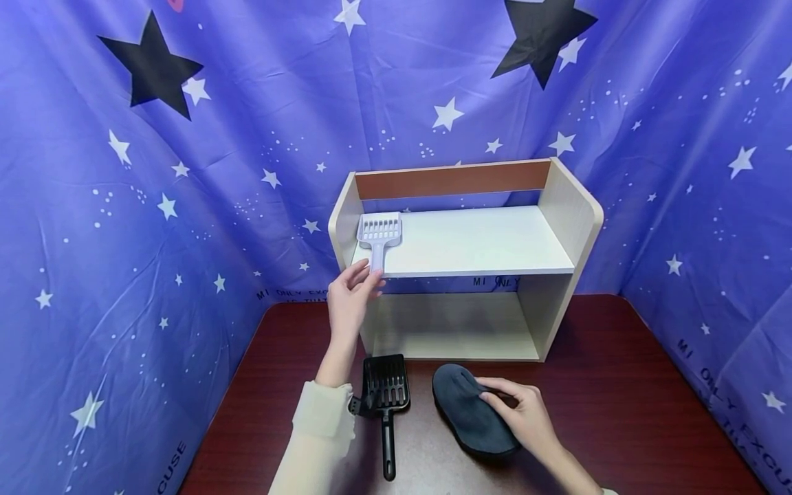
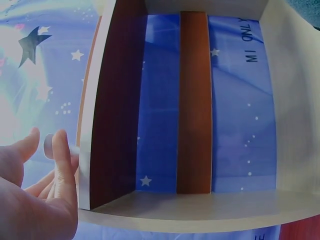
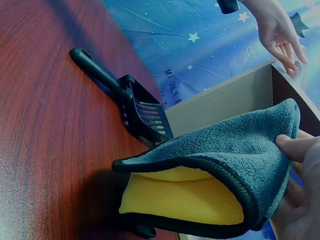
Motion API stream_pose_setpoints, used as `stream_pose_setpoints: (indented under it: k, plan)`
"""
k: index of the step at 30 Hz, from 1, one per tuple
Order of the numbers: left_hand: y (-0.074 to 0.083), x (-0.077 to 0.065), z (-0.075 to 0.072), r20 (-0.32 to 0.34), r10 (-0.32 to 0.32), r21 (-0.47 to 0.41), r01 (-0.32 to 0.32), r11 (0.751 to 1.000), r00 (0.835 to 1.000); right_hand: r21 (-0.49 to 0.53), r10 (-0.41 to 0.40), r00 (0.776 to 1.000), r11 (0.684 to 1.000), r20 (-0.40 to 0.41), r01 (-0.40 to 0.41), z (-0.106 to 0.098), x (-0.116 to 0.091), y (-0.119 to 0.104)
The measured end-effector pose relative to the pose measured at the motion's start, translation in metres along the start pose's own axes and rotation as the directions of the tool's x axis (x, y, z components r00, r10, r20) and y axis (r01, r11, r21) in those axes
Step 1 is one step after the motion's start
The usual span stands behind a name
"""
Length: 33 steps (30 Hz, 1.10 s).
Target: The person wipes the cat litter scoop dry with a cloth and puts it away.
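Observation:
A white slotted litter scoop (image 1: pixel 379 234) lies at the left end of the upper shelf, its handle towards the front edge. My left hand (image 1: pixel 353 299) is at the handle's end; in the left wrist view the thumb stands apart from the handle end (image 2: pixel 48 146), and the index finger is beside it. With thumb and fingers my right hand (image 1: pixel 522 416) pinches a grey plush cloth (image 1: pixel 470 409), bent over, black-edged and yellow inside. The cloth is low over the table. Between the arms a black slotted litter scoop (image 1: pixel 386 385) lies on the table, handle towards me.
The two-level wooden shelf unit (image 1: pixel 572 227) stands at the back of the dark red table (image 1: pixel 625 405). Its lower board (image 1: pixel 458 326) is just behind the black scoop. Blue star-printed curtains (image 1: pixel 229 172) enclose the back and sides.

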<state>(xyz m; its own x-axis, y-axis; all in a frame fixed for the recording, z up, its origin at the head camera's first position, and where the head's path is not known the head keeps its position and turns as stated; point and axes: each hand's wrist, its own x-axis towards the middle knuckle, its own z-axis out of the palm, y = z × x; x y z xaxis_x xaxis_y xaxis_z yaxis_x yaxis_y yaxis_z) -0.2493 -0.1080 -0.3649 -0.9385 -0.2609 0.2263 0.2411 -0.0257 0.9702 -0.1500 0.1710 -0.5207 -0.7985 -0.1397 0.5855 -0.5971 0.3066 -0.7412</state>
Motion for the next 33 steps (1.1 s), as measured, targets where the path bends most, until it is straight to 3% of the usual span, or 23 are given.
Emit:
stream_pose_setpoints:
  k: [8, 16, 33]
  plan:
    - [-0.004, -0.013, -0.008, 0.001, 0.036, -0.042, -0.036, 0.998, 0.999, 0.000, 0.030, 0.999, 1.000, 0.019, -0.030, -0.001, -0.001, 0.001]
    - [-0.016, -0.030, -0.016, 0.024, 0.047, -0.031, -0.046, 0.998, 0.999, -0.014, -0.008, 1.000, 1.000, 0.008, 0.008, -0.001, 0.000, 0.000]
    - [-0.064, -0.056, -0.035, 0.024, -0.040, 0.068, 0.038, 0.997, 0.999, -0.005, 0.039, 0.999, 0.999, 0.025, -0.039, -0.003, -0.002, 0.006]
